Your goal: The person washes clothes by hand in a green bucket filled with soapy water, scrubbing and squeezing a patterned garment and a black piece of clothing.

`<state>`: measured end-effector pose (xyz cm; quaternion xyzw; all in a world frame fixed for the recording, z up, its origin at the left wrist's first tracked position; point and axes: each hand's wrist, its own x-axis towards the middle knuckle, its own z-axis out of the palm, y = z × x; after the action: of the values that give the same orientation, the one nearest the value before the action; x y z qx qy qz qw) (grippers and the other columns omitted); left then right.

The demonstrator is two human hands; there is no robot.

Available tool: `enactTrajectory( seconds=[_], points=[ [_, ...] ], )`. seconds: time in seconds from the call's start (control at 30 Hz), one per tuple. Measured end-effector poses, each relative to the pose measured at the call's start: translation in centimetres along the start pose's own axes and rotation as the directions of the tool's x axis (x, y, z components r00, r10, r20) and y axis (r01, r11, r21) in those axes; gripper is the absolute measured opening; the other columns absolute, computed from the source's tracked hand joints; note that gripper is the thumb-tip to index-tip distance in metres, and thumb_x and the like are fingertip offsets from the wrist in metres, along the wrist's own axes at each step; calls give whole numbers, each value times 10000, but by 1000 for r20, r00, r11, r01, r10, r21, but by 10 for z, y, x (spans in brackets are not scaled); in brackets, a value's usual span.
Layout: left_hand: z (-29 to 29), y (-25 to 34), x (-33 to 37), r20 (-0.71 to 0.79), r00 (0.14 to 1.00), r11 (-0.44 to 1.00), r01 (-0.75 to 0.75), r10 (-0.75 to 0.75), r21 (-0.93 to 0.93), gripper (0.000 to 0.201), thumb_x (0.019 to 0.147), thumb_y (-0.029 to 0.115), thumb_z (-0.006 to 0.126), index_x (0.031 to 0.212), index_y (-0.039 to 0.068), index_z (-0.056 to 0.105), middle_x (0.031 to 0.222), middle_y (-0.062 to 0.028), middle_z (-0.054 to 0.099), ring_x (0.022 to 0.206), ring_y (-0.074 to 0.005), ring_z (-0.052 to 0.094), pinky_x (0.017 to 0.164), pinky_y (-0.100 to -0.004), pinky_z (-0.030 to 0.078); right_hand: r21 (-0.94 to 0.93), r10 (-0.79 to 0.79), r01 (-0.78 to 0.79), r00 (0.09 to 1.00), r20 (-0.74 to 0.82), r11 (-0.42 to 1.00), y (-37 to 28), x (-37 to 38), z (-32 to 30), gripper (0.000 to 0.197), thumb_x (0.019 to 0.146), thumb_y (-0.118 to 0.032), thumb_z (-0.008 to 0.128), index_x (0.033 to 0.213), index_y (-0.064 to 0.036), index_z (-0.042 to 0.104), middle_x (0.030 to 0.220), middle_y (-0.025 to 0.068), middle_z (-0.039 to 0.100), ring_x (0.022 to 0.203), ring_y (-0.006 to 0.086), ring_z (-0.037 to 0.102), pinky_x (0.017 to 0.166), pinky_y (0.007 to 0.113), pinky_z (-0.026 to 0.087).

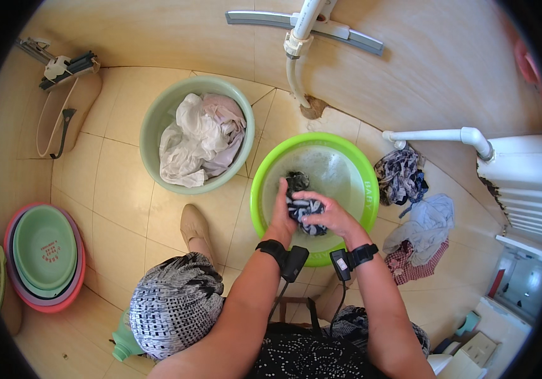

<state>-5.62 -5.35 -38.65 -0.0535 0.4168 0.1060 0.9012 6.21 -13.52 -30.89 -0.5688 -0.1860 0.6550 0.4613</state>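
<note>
My left hand [283, 211] and my right hand [333, 215] are over a lime-green-rimmed basin [262, 177] holding cloudy, sudsy water. Between them is a wet bunched cloth [309, 207], dark with a white pattern. The left hand presses against its left side, fingers mostly hidden by the cloth. From the right, the right hand's curled fingers grip it, thumb apart. Part of the cloth [297, 180] bulges out beyond the left fingertips. A black strap with a small box is on each wrist.
A pale green basin [149, 136] of white and pinkish laundry stands at left. Right of the lime basin lie a dark patterned garment [400, 177], a light blue one [432, 218] and a red checked cloth [417, 264]. Stacked basins [45, 249] stand far left. A white pipe [438, 135] runs along the wall.
</note>
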Motion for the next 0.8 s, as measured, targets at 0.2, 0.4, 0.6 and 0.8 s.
enactTrajectory(
  seconds=[0.2, 0.4, 0.6, 0.8],
  points=[
    [26, -2, -19, 10, 960, 947, -277, 279, 165, 462, 917, 324, 546, 1322, 114, 472, 1138, -53, 608, 974, -182, 603, 836, -318, 502, -311, -155, 158, 987, 33, 937, -19, -16, 15, 290, 779, -169, 750, 1031, -52, 665, 920, 32, 674, 827, 96, 605, 775, 266, 501],
    [46, -8, -24, -190, 955, 904, -134, 227, 407, 387, 942, 396, 510, 1057, 40, 610, 902, -73, 646, 781, -208, 630, 700, -345, 515, -668, -368, -32, 814, -449, 743, 11, -6, 29, 350, 829, -315, 676, 991, -7, 635, 841, 216, 667, 805, 351, 665, 722, 379, 514],
    [52, -33, -7, -220, 932, 845, -141, 290, 515, 378, 935, 362, 526, 1049, 10, 605, 903, -74, 628, 800, -179, 585, 712, -338, 477, -544, -150, -328, 738, -658, 772, 62, 5, -55, 405, 889, -419, 539, 1030, -54, 644, 936, 244, 650, 916, 395, 621, 802, 424, 478],
    [31, -6, -3, -240, 839, 793, -313, 489, 523, 493, 939, 409, 482, 1257, 33, 496, 1134, -72, 595, 961, -191, 567, 824, -429, 435, -649, -306, -288, 702, -643, 704, 103, -4, -73, 517, 837, -287, 647, 1310, -164, 477, 1358, 231, 422, 1202, 364, 459, 976, 392, 404]
  ],
)
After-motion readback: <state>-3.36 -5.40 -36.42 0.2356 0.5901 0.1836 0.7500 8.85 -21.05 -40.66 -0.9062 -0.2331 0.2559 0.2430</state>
